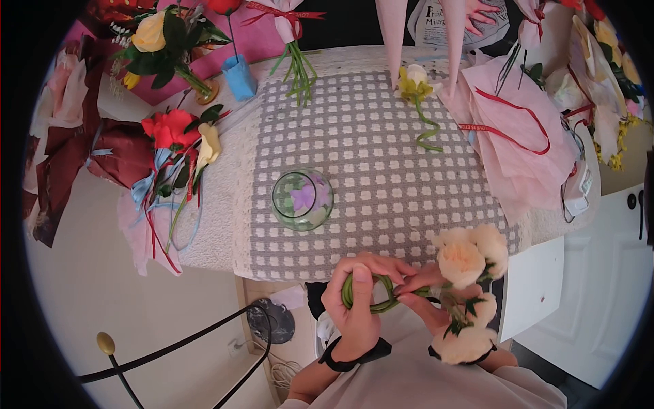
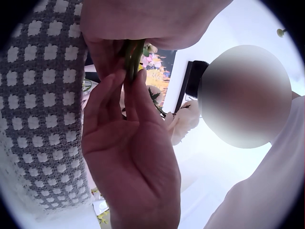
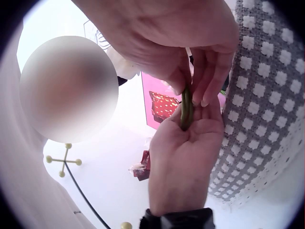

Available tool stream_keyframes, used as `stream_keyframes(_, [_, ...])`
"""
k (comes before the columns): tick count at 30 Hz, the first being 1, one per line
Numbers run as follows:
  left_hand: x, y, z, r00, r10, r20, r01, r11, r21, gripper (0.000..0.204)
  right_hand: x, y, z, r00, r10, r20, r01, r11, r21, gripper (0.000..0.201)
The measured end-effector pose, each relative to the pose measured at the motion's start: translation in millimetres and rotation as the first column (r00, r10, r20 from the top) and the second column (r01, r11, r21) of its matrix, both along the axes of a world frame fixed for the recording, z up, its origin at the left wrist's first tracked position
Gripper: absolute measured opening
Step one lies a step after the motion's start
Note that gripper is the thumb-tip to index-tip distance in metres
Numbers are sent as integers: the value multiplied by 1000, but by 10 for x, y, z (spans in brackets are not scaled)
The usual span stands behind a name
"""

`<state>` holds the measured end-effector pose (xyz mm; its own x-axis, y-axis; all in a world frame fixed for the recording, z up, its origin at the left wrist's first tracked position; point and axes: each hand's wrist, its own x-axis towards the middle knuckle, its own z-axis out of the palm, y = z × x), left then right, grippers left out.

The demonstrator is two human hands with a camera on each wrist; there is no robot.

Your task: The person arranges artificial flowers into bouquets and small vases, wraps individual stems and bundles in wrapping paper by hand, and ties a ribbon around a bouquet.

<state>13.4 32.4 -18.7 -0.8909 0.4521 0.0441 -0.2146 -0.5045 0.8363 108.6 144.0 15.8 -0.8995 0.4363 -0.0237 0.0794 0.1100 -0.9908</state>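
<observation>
Two hands are working close together at the near edge of one grey-and-white checked knitted cloth [image 1: 368, 150]: the left hand [image 1: 354, 300] is gripping a bent, looped bundle of slender green stems [image 1: 391, 305], and the right hand [image 1: 424, 312] is pinching the same bundle nearer its four visible soft, ruffled peach-cream blooms [image 1: 461, 264]. On the cloth, one round, clear green-tinted glass bowl [image 1: 303, 199] is holding purple petals, and one white flower with yellow-green petals and a wavy green stem [image 1: 417, 83] is lying farther back.
</observation>
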Motion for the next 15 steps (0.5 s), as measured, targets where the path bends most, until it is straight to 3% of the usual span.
stream_keyframes(1, [-24, -8, 35, 1000, 5, 1, -5, 1000, 1, 29, -42, 11, 76, 1000, 5, 1, -5, 1000, 1, 14])
stream_keyframes(3, [-79, -22, 93, 999, 0, -48, -4, 996, -87, 37, -134, 18, 299, 995, 82, 58, -96, 945, 311, 24])
stream_keyframes(7, [-165, -133, 93, 995, -66, 76, 66, 998, 3, 37, 35, 131, -18, 967, 256, 18, -246, 903, 353, 34])
stream_keyframes(8, [-181, -143, 168, 991, -111, 72, 120, 984, -134, 42, 96, 148, -121, 950, 311, 6, -291, 883, 368, 37])
stream_keyframes(9, [-200, -155, 212, 985, -156, 74, 171, 948, -269, 47, 188, 127, -241, 950, 312, 5, -292, 883, 367, 37])
stream_keyframes(11, [-242, -184, 223, 976, -207, 73, 219, 921, -322, 49, 360, 56, -430, 992, 98, 79, -113, 969, 220, 48])
stream_keyframes(12, [-252, -196, 229, 963, -258, 76, 268, 889, -372, 51, 342, 80, -398, 992, 96, 77, -111, 969, 219, 48])
stream_keyframes(13, [-256, -198, 237, 963, -260, 75, 269, 888, -373, 51, 298, 130, -338, 992, 43, 120, -2, 948, -319, 50])
stream_keyframes(14, [-257, -196, 246, 949, -305, 79, 309, 856, -414, 51, 278, 161, -306, 983, 20, 182, 127, 642, -756, 53])
stream_keyframes(15, [-257, -194, 254, 933, -350, 84, 348, 819, -455, 50, 288, 166, -308, 984, 18, 179, 126, 642, -756, 53])
